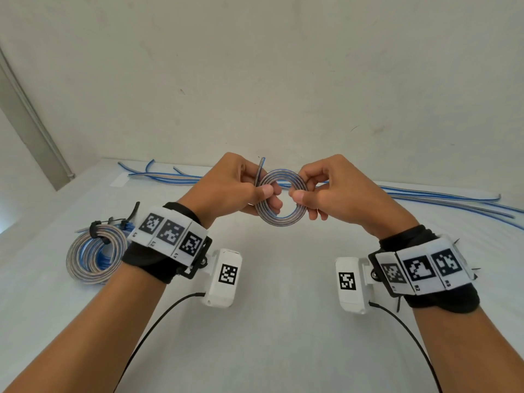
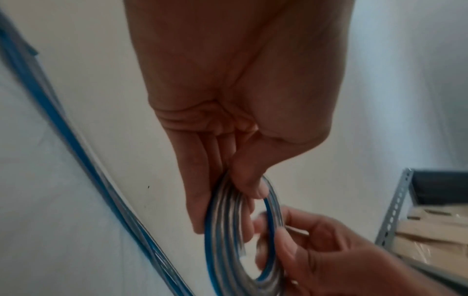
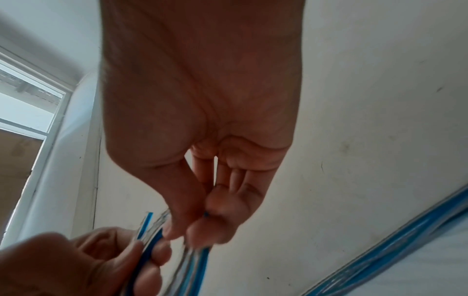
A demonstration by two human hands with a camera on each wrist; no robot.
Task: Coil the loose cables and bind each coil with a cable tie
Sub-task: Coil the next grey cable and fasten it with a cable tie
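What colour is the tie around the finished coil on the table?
Black tie, on the blue and clear coil; clearest in the head view.

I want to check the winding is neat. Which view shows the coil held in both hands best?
The head view: the held coil faces the camera as a full ring, pinched by the left hand and the right hand. The left wrist view shows it edge-on and blurred; the right wrist view catches only a blurred part behind fingers.

Coil [image 1: 283, 201]: hanging above the tabletop [image 1: 283, 279], between both hands
Tied coils [image 1: 96, 253]: lying left
Loose cables [image 1: 425, 198]: lying behind
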